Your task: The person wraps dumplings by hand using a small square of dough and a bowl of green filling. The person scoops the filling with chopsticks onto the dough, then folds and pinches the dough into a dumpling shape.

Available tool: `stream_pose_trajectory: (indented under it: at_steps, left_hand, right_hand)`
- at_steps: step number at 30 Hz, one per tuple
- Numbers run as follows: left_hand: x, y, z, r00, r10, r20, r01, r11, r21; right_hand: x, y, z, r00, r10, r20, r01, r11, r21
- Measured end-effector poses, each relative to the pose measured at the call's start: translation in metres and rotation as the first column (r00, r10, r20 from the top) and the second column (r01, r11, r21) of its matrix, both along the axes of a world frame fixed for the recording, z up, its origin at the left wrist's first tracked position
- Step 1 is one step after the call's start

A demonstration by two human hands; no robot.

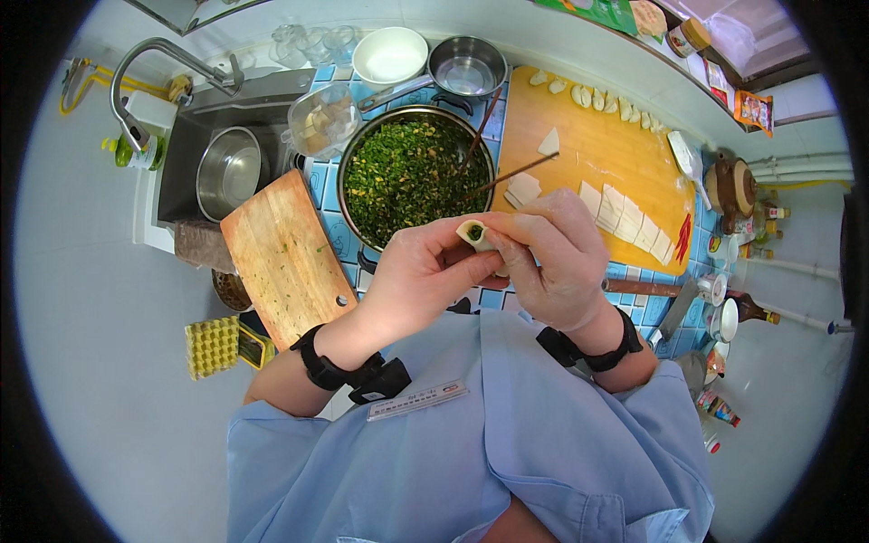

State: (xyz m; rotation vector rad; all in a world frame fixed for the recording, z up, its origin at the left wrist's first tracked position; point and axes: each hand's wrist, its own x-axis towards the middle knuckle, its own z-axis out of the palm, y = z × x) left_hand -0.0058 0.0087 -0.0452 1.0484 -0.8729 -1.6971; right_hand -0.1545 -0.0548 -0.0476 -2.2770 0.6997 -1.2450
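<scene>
Between both hands is a folded dough wrapper [470, 233] with green filling showing at its open end. My left hand [434, 268] grips it from the left, thumb along its lower side. From the right, the floury fingers of my right hand [560, 261] pinch the same wrapper. Just beyond them stands a wide steel pot [341, 178] of chopped green filling [407, 173], with a pair of chopsticks [512, 173] resting in it. On the yellow board [577, 142] lie cut dough wrappers [628, 216], a small stack of wrappers [523, 190] and a row of shaped dumplings [597, 100].
A wooden cutting board [285, 258] with green scraps overhangs the counter by the sink [183, 163]. A saucepan [468, 68], a white bowl [390, 55] and a plastic container [322, 122] stand behind the pot. At right are a rolling pin [641, 288], a cleaver [677, 309] and several bottles.
</scene>
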Motion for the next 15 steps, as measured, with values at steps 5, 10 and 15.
stream_pose_trajectory:
  at_steps: [5, 10, 15]
  left_hand:
    - [0.004, 0.001, -0.002, 0.997, 0.076, 0.002, -0.076, 0.997, 0.023]
    - [0.007, 0.002, -0.003, 0.972, 0.074, 0.225, -0.058, 0.995, -0.079]
    - [0.005, 0.002, -0.003, 0.938, 0.154, 0.31, -0.104, 0.98, -0.17]
  right_hand:
    - [-0.002, -0.001, 0.012, 0.996, 0.013, -0.093, -0.024, 0.992, -0.122]
    - [0.0, -0.001, 0.012, 0.989, 0.074, -0.127, -0.086, 0.992, -0.088]
    - [0.005, -0.001, 0.012, 0.993, 0.064, -0.099, -0.078, 0.986, -0.144]
